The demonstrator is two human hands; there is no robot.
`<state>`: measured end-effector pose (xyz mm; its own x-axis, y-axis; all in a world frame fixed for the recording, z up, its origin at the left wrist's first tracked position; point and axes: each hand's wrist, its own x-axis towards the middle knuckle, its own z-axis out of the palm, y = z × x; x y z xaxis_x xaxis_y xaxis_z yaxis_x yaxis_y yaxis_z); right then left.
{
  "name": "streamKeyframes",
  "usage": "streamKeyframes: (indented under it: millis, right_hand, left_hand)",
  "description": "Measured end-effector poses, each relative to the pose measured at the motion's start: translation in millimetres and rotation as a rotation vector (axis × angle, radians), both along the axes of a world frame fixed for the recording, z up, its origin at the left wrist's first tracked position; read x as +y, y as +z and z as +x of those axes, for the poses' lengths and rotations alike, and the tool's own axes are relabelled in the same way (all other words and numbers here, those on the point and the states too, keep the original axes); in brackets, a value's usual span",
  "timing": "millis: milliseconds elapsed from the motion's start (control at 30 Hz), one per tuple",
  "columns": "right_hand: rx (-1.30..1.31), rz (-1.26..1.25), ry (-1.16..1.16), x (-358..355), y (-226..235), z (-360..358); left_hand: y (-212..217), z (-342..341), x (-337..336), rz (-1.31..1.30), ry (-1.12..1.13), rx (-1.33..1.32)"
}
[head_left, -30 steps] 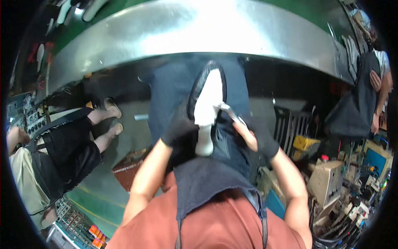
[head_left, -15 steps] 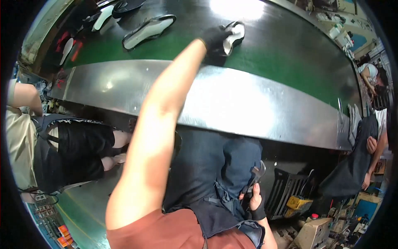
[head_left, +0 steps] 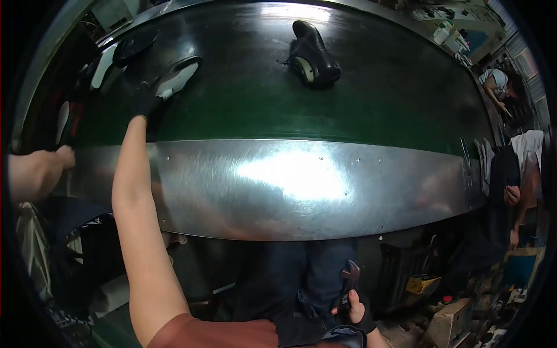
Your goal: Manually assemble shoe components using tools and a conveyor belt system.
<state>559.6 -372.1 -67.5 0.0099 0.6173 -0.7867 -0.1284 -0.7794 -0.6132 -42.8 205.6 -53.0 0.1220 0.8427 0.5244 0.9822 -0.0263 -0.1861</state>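
head view: left hand (head_left: 143, 100) outstretched on sole (head_left: 174, 80).

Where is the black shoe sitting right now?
The black shoe lies alone on the green conveyor belt, upper centre of the head view, right of the gloved left hand.

The left hand (head_left: 142, 100), a second ago holding a shoe in the lap and then setting it far out on the belt (head_left: 360, 98), now reaches left to an insole (head_left: 176, 79); the shoe (head_left: 313, 55) lies released.
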Motion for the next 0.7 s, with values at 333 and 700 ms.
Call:
streamKeyframes:
  millis: [333, 700]
  right_hand:
    - [0.047, 0.05, -0.004, -10, -3, 6]
    - [0.002, 0.233, -0.029, -14, -13, 10]
  left_hand:
    - [5, 132, -118, -0.191, 0.3, -0.555]
    - [84, 141, -333, -0.476, -0.426, -1.707]
